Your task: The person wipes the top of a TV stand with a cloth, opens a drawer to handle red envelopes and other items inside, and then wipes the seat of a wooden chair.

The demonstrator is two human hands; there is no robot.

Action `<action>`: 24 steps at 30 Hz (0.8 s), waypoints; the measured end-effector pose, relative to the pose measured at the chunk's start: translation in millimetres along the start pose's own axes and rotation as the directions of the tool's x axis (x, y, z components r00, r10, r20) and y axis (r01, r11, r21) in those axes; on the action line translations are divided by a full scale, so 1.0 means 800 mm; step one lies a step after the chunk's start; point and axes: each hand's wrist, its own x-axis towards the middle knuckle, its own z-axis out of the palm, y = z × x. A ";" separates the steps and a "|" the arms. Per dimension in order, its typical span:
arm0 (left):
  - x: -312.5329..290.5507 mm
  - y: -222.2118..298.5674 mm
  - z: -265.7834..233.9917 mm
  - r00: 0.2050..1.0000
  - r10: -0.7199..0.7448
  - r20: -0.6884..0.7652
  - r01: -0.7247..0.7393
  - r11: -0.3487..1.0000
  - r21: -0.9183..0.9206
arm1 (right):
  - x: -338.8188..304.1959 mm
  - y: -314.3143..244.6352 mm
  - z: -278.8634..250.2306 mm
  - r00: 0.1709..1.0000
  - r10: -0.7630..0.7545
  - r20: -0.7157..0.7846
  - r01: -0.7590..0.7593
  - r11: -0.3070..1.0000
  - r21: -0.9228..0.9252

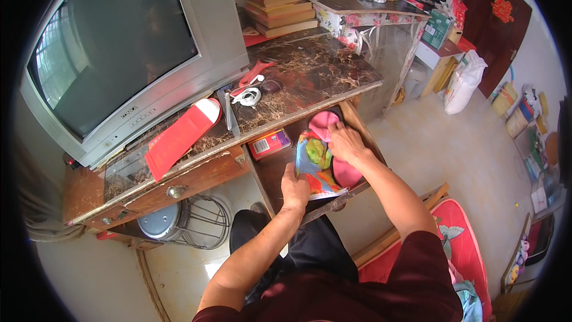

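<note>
In front of me a wooden drawer [275,180] is pulled out of the desk. Inside it lies a flat, colourful printed item [319,156], blue with green and orange; I cannot tell whether it is a pouch or a folded cloth. My left hand [294,188] grips its left edge, the fingertips partly hidden. Pink cloth [323,123] bunches beside and behind the printed item. My right hand [348,144] reaches in from the right, its fingers bent down onto the pink cloth. A small red and purple box [269,144] sits at the drawer's back left.
On the marbled desktop [322,71] are a television [131,53], a red envelope [182,137], coiled white earphones [247,96] and a stack of books [280,0]. A round metal pot [159,222] stands under the desk. A red cushioned seat [462,232] is at my right.
</note>
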 end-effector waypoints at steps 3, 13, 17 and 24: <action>-0.003 0.007 -0.006 0.994 0.087 -0.062 -0.081 0.992 0.095 | -0.061 -0.007 -0.037 0.985 0.073 0.156 -0.088 0.992 0.093; -0.014 0.038 -0.014 0.880 -0.473 -0.036 0.461 0.871 -0.171 | -0.143 0.003 -0.027 0.776 0.466 -0.425 0.103 0.571 0.814; 0.003 0.021 -0.005 0.954 -0.293 0.057 0.289 0.857 -0.426 | -0.139 0.005 -0.025 0.673 0.609 -0.420 0.167 0.428 0.888; 0.106 0.042 0.051 0.999 -0.003 0.032 0.016 0.921 -0.390 | -0.139 0.006 -0.027 0.706 0.551 -0.445 0.159 0.490 0.857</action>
